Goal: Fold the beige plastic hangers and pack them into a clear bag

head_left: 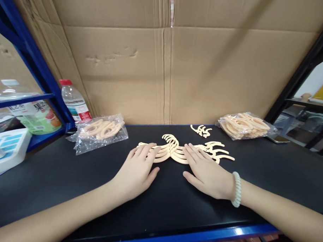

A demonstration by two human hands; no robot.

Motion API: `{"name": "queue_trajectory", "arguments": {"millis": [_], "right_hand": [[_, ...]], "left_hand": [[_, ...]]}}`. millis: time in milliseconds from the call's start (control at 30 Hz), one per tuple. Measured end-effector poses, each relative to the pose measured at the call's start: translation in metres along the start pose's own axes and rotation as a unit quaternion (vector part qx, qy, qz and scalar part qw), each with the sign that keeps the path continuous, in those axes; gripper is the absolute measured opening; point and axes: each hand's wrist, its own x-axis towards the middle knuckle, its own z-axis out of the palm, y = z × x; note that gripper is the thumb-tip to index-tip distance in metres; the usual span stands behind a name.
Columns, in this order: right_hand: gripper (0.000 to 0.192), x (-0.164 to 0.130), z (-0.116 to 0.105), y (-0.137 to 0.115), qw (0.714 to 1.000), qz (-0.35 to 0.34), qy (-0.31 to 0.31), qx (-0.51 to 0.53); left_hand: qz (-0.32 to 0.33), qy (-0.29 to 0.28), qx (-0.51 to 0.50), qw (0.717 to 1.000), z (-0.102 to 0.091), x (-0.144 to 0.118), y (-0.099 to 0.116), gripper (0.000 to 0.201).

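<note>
Flat on the black bench [69, 174], the left hand [137, 171] and right hand [204, 172] lie palm-down with fingers spread, fingertips touching a fanned pile of cream plastic hook-shaped pieces [173, 151] at mid-bench. Clear plastic bags of similar pieces [101, 131] [244, 125] sit at either side.

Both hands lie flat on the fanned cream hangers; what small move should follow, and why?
Probably draw both palms inward: the left hand and right hand press opposite ends of the spread hangers, which lie fanned rather than stacked.
</note>
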Motion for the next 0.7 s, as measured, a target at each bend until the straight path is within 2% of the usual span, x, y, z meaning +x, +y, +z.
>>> {"name": "queue_trajectory", "arguments": {"millis": [167, 233, 500, 700], "right_hand": [[0.068, 0.002, 0.007, 0.001, 1.0, 0.007, -0.001, 0.014], [0.068, 0.004, 0.008, 0.003, 1.0, 0.01, 0.002, 0.023], [0.073, 0.023, 0.005, 0.013, 0.998, 0.041, -0.042, 0.028], [0.071, 0.03, 0.008, 0.019, 0.998, 0.042, -0.02, 0.034]], "left_hand": [[-0.002, -0.116, -0.068, 0.991, 0.011, -0.008, 0.003, 0.065], [0.006, -0.14, -0.088, 0.986, 0.011, -0.005, -0.001, 0.07], [0.007, -0.139, -0.111, 0.984, 0.017, 0.018, -0.02, 0.071], [0.003, -0.129, -0.116, 0.985, 0.018, 0.023, -0.023, 0.072]]}}
